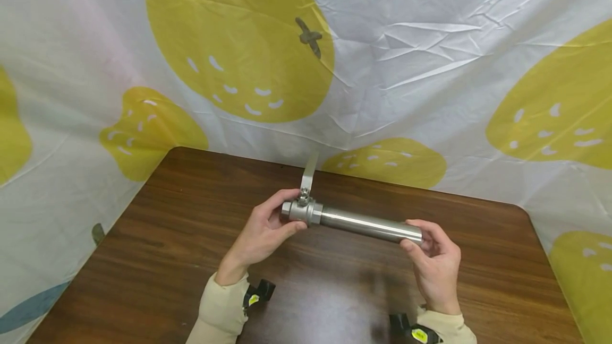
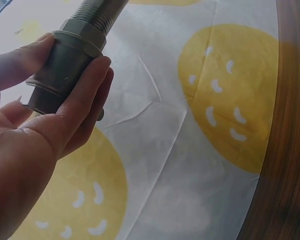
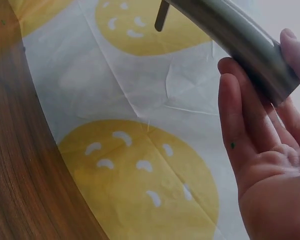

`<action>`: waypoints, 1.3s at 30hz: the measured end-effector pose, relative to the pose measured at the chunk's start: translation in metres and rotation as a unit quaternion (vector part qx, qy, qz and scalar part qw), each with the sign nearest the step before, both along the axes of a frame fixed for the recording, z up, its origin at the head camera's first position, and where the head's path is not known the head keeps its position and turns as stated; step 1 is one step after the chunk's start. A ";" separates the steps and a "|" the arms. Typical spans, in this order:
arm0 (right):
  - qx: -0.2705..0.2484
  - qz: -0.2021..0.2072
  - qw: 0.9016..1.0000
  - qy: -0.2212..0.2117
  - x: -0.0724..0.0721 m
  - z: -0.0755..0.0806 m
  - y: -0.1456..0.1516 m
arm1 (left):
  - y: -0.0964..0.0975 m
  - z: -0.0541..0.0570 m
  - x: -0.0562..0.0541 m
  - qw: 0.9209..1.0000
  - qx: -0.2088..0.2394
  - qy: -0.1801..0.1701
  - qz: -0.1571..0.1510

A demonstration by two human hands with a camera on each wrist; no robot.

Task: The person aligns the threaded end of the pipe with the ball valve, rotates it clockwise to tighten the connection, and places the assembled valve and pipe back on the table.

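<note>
Both hands hold a metal ball valve joined to a steel pipe above the table. My left hand (image 1: 262,230) grips the ball valve (image 1: 302,211) at the pipe's left end, thumb on the near side and fingers behind. From the valve's top a flat lever handle (image 1: 309,171) points up and away. The smooth steel pipe (image 1: 368,224) runs right, sloping slightly down in the head view. At its far end my right hand (image 1: 436,261) pinches it between thumb and fingers. In the left wrist view, threads (image 2: 97,17) show between the valve body (image 2: 65,65) and the pipe.
A dark wood-grain table (image 1: 158,248) with rounded corners lies below the hands. Behind and beside it hangs a white cloth (image 1: 406,68) printed with yellow fruit shapes. Black wrist cameras (image 1: 260,292) are strapped at both cuffs, over beige sleeves (image 1: 217,307).
</note>
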State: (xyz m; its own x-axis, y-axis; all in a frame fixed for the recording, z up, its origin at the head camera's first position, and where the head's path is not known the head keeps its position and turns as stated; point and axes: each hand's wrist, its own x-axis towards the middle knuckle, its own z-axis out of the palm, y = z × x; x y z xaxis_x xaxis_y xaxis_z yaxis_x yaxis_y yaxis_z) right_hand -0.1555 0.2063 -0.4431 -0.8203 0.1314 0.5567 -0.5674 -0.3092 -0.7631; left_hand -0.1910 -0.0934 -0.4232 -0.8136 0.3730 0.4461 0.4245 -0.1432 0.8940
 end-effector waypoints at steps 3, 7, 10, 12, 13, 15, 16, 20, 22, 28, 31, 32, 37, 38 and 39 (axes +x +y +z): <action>0.031 -0.032 0.998 -0.037 0.002 0.001 0.001 | 0.000 0.000 0.000 1.000 -0.002 0.006 0.001; 0.080 -0.071 0.990 -0.089 0.004 0.005 0.001 | 0.001 -0.001 0.000 1.000 0.000 0.008 0.001; 0.097 -0.077 0.987 -0.102 0.005 0.007 0.002 | 0.001 -0.002 0.000 1.000 0.000 0.005 0.002; 0.102 -0.073 0.987 -0.101 0.005 0.007 0.002 | 0.001 -0.001 0.000 1.000 -0.001 0.002 0.003; 0.104 -0.073 0.987 -0.100 0.005 0.007 0.002 | 0.001 -0.001 0.000 1.000 -0.001 0.000 0.003; 0.105 -0.070 0.988 -0.093 0.005 0.007 0.002 | 0.001 -0.001 0.000 1.000 -0.002 -0.003 0.003; 0.104 -0.070 0.988 -0.089 0.005 0.007 0.002 | 0.001 -0.001 0.000 1.000 -0.002 -0.005 0.002; 0.093 -0.057 0.993 -0.055 0.003 0.005 0.002 | 0.002 -0.001 0.000 1.000 0.003 -0.013 0.001; 0.082 -0.036 0.996 -0.030 0.002 0.004 0.001 | 0.003 -0.001 0.001 1.000 0.007 -0.015 0.003; 0.074 0.014 0.997 0.021 0.000 0.003 -0.001 | 0.003 -0.001 0.000 1.000 0.014 -0.019 0.012; 0.083 0.015 0.996 0.022 -0.001 0.001 -0.001 | 0.002 -0.002 -0.001 1.000 0.016 -0.023 0.014; 0.084 0.016 0.996 0.021 -0.001 0.001 -0.001 | 0.002 -0.002 -0.001 0.999 0.016 -0.024 0.014; 0.092 0.029 0.995 0.026 -0.001 0.001 0.001 | 0.001 -0.001 -0.002 0.999 0.015 -0.031 0.020; 0.092 0.036 0.995 0.028 -0.001 0.001 0.002 | 0.001 -0.001 -0.002 0.999 0.015 -0.031 0.020; 0.094 0.042 0.994 0.029 0.000 0.001 0.003 | 0.001 -0.001 -0.002 0.999 0.017 -0.033 0.022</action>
